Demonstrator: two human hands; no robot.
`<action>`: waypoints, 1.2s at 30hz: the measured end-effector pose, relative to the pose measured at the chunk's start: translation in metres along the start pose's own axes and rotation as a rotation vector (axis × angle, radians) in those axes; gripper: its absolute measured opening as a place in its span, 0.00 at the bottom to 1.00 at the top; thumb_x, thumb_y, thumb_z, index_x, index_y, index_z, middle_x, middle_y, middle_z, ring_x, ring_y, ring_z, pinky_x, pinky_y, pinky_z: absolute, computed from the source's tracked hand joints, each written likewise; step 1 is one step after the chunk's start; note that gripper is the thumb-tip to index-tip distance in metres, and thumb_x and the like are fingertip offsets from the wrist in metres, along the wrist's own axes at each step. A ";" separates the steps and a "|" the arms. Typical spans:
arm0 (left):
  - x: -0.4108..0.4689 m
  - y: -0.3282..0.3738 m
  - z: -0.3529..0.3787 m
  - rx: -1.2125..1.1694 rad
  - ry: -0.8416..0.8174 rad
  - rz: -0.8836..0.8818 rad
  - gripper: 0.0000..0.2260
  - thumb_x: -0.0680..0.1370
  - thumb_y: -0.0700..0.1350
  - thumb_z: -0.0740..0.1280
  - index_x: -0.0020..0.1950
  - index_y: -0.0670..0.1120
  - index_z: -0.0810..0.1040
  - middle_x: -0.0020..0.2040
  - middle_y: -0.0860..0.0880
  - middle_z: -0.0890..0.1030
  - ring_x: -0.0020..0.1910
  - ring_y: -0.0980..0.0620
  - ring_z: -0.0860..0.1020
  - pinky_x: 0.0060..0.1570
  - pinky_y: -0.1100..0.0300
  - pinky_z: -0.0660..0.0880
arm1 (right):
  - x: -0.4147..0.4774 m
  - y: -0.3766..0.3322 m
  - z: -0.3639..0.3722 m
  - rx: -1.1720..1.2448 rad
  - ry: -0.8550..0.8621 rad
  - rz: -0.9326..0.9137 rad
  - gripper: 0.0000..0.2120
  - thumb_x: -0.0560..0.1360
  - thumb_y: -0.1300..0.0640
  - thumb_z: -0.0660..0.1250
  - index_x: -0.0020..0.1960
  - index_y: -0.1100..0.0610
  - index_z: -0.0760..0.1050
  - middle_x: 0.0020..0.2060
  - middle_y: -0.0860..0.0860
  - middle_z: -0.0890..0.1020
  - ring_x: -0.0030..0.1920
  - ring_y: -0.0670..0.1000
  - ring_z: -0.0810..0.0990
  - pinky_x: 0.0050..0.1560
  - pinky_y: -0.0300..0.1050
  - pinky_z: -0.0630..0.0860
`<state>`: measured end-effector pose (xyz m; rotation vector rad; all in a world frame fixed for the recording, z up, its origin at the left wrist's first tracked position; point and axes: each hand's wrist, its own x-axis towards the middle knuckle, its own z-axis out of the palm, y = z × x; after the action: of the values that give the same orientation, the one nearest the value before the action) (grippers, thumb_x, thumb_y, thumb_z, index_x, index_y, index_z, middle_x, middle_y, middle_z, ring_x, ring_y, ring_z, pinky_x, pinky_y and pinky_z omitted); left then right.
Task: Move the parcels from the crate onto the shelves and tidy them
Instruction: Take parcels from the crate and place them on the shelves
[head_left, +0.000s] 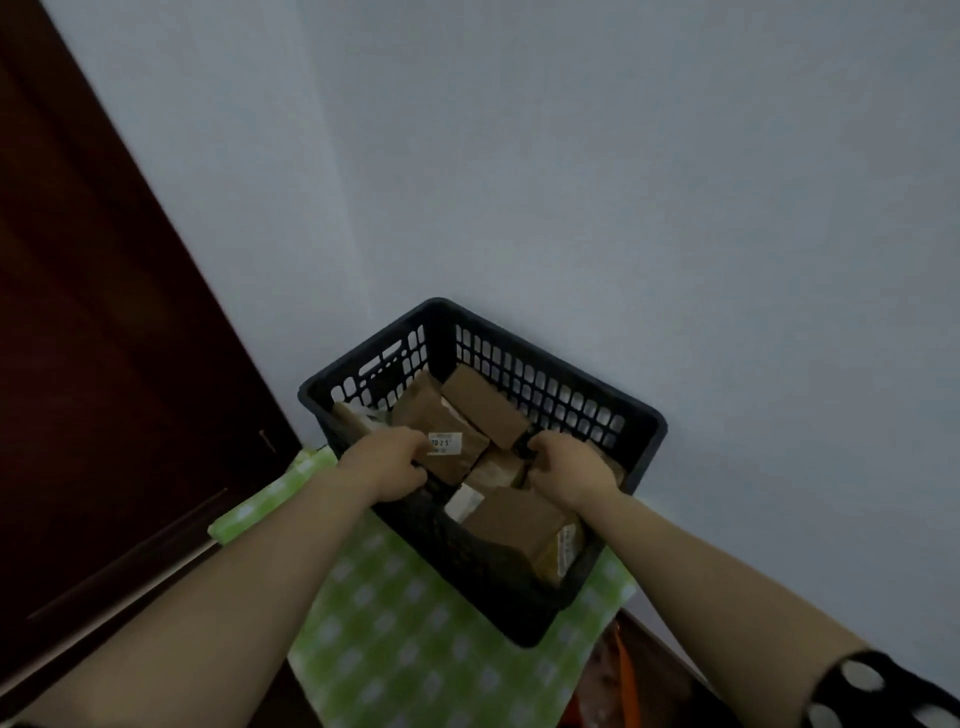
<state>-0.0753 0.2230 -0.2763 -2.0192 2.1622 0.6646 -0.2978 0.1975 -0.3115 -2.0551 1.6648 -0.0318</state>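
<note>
Left hand (387, 462) fingers (415, 441) are curling round the near end of the labelled parcel (447, 431) and gripping it inside the crate (644, 431). Right hand (574, 470) fingers (540, 446) are curling tight too, right at the near end of the plain parcel (485, 405). Whether they are pinching it or something beneath is impossible to tell.

Between and under both hands more parcels are lying jumbled, with a big parcel (511, 519) sitting below the right wrist. The crate is resting on a green checked cloth (395, 649).

Progress is looking early. At least five parcels are sitting in the crate, none is showing as shelved, and one is probably just being picked. All the moving and tidying is looking left to do.

Hidden or unclear:
- The shelves are sitting out of frame.
- The crate floor and lower parcels are being covered.
- The label print is mostly too small to read.
- The frame is dim and soft.

A dark door (104, 364) is standing left of the left hand, and a pale wall (623, 182) is rising beyond the fingers.
</note>
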 end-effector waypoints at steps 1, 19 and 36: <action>0.012 -0.002 -0.003 -0.002 -0.003 -0.012 0.19 0.78 0.45 0.63 0.69 0.46 0.72 0.65 0.46 0.75 0.61 0.47 0.74 0.59 0.52 0.73 | 0.017 0.003 0.003 -0.007 -0.015 -0.004 0.17 0.77 0.57 0.62 0.66 0.55 0.69 0.59 0.54 0.76 0.56 0.53 0.76 0.53 0.48 0.76; 0.161 -0.039 0.007 -0.179 0.056 -0.227 0.14 0.77 0.44 0.65 0.63 0.50 0.77 0.61 0.48 0.77 0.58 0.47 0.76 0.55 0.50 0.76 | 0.226 0.027 0.086 -0.191 -0.103 -0.032 0.52 0.67 0.49 0.76 0.76 0.60 0.44 0.72 0.60 0.59 0.70 0.59 0.61 0.63 0.54 0.69; -0.033 -0.035 -0.083 -1.598 0.676 -0.347 0.18 0.71 0.49 0.75 0.56 0.43 0.76 0.54 0.46 0.82 0.50 0.50 0.79 0.47 0.59 0.77 | 0.046 -0.183 0.009 0.173 0.671 -0.567 0.40 0.64 0.58 0.78 0.71 0.59 0.64 0.66 0.56 0.74 0.67 0.59 0.71 0.67 0.59 0.69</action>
<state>-0.0198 0.2208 -0.1977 -3.5381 1.1934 2.4144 -0.1165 0.1826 -0.2620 -2.4525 1.2610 -1.1142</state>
